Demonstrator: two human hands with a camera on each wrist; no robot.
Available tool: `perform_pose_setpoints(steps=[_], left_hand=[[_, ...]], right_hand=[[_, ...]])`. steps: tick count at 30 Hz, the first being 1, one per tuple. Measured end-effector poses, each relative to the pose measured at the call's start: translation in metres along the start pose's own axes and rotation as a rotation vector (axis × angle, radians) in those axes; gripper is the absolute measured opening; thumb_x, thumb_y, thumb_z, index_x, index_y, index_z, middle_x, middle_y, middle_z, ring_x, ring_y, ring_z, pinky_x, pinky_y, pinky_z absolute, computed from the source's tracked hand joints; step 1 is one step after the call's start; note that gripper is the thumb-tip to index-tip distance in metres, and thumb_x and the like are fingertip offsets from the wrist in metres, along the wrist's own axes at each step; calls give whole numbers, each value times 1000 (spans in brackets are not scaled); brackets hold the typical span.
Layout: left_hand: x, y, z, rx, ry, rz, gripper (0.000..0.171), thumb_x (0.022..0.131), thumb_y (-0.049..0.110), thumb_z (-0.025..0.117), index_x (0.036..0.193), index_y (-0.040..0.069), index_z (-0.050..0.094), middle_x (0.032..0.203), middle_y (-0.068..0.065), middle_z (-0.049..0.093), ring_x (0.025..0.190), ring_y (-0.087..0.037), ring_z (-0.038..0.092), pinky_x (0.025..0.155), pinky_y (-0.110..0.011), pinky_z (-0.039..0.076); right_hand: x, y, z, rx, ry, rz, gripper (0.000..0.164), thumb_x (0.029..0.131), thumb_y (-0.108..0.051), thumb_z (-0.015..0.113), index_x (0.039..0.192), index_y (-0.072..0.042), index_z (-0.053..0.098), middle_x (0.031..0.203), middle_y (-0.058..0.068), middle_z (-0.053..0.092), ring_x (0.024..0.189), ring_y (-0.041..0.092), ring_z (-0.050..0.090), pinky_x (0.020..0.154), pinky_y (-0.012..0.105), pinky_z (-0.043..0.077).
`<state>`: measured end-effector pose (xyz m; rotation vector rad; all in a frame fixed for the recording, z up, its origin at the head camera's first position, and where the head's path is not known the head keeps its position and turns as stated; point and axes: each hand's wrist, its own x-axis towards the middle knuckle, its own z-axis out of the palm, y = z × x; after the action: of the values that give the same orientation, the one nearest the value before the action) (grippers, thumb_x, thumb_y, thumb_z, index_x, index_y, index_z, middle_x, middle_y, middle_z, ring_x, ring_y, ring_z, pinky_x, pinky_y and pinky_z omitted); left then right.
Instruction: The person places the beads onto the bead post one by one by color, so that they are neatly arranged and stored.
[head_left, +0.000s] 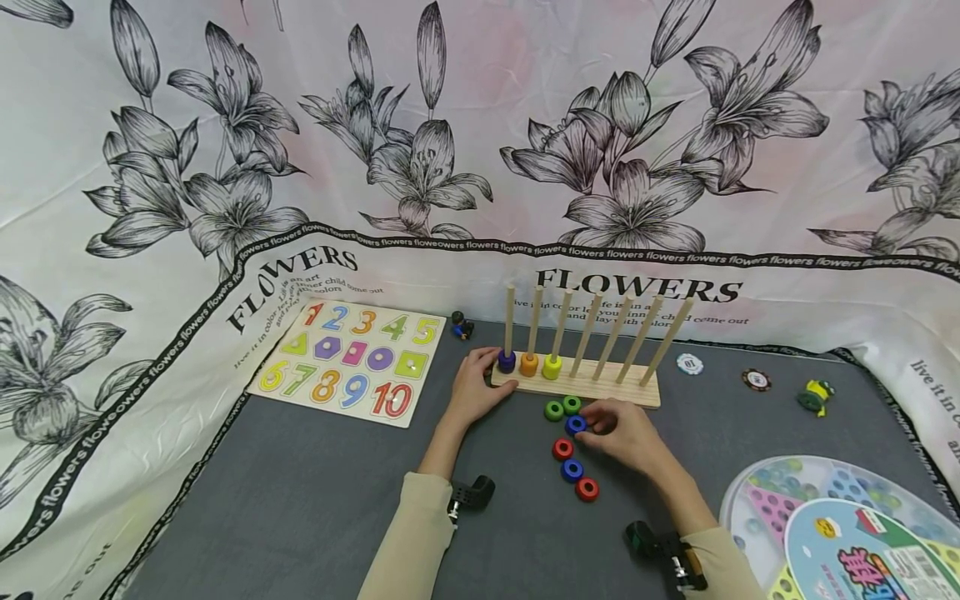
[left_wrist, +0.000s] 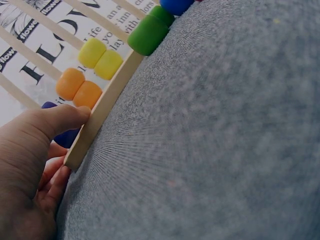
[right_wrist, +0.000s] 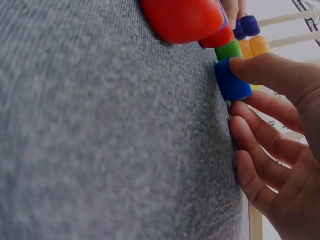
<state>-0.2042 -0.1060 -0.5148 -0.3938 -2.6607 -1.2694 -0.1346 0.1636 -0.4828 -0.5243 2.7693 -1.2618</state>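
We see the left hand (head_left: 476,387) gripping one end of a pale rectangular wooden base (head_left: 585,387), thumb on its front edge. Beside those fingers, dark-purple rounded beads (head_left: 507,362) sit on the nearest peg. We note the right hand (head_left: 626,433) with thumb and forefinger parted only by the glossy blue ring-shaped bead (right_wrist: 233,82) they pinch, its other fingers loosely bent. Two green ring-shaped beads (head_left: 554,410) lie just beyond these fingertips, towards the base.
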Motion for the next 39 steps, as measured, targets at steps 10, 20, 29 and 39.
perform_pose_setpoints(steps=[10, 20, 29, 39], left_hand=[[0, 1, 0, -5, 2, 5, 60, 83, 26, 78, 133, -1, 60, 132, -15, 54, 114, -29, 53, 92, -37, 51], [1, 1, 0, 7, -3, 8, 60, 84, 27, 78, 134, -1, 60, 132, -16, 54, 114, -29, 53, 93, -37, 51], [1, 1, 1, 5, -4, 0, 60, 84, 27, 78, 134, -1, 60, 133, -15, 54, 114, -29, 53, 92, -37, 50], [1, 0, 1, 2, -8, -12, 60, 84, 27, 78, 134, 0, 59, 134, -15, 53, 115, -28, 52, 93, -37, 50]], right_hand=[[1, -7, -6, 11, 16, 7, 20, 82, -9, 79, 99, -1, 74, 93, 6, 67, 79, 16, 62, 64, 25, 51], [0, -4, -9, 8, -61, -30, 30, 80, -10, 82, 106, 1, 72, 100, 9, 68, 82, 17, 63, 67, 25, 53], [-2, -2, -10, 8, -53, -50, 29, 80, -6, 81, 107, 1, 72, 100, 10, 67, 80, 17, 63, 65, 25, 52], [1, -14, -25, 31, 69, -47, 31, 82, -5, 79, 111, 2, 72, 104, 13, 69, 82, 19, 66, 67, 28, 56]])
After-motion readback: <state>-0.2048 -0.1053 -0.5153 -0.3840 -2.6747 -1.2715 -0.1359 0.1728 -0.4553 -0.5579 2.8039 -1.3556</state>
